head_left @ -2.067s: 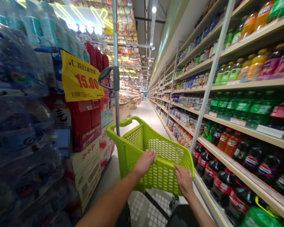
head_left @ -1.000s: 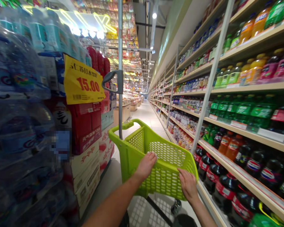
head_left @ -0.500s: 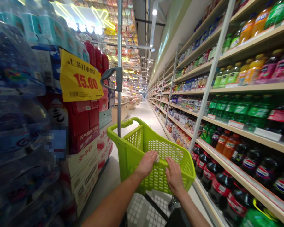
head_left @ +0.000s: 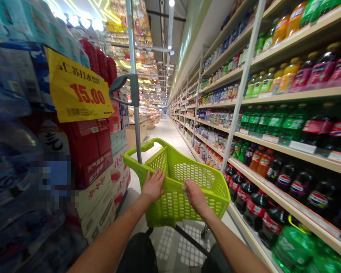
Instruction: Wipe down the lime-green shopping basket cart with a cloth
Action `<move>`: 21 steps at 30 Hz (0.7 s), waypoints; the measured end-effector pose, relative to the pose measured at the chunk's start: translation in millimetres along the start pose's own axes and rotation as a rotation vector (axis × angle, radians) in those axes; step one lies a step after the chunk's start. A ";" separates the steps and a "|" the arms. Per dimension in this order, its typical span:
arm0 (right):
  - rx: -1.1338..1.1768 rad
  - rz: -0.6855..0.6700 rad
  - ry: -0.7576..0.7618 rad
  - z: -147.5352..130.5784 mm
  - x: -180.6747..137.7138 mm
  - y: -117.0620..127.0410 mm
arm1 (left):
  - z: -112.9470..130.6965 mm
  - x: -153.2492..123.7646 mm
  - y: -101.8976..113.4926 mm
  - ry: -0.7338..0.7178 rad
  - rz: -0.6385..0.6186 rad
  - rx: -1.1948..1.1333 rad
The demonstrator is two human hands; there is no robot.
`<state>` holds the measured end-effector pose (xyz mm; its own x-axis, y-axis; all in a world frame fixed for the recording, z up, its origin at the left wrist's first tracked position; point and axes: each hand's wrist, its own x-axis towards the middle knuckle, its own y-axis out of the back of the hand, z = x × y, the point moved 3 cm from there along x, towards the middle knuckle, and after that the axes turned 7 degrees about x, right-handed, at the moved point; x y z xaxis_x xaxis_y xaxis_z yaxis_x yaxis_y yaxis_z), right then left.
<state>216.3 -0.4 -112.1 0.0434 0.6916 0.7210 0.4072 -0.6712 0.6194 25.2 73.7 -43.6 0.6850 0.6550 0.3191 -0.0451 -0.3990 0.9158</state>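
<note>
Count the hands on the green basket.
2. The left hand lies flat on the near rim of the basket, toward its left; the right hand curls over that rim near its middle.

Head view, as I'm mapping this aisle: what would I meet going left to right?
Wrapped water packs → yellow price sign → left hand → right hand, both on the rim of the green basket → cola bottles on the low shelf.

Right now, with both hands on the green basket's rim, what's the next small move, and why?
Probably ease the green basket straight ahead. The left hand and right hand both rest on its near rim, red cartons crowd its left side, and the bottle shelf runs close on the right.
</note>
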 end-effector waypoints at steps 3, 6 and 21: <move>-0.017 0.177 -0.239 43.9 -10.8 40.9 | 7.7 -0.9 -0.9 0.011 0.015 -0.031; -0.042 0.255 -0.334 54.0 -6.8 51.1 | 15.0 -1.0 -1.0 0.032 0.029 -0.034; -0.211 0.179 -0.296 106.1 -57.6 88.7 | 35.4 4.7 0.5 0.022 0.004 0.004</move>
<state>346.7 -71.5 -131.6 0.3701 0.5851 0.7216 0.1746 -0.8067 0.5646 54.1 53.8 -50.2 0.6689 0.6670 0.3281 -0.0449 -0.4043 0.9135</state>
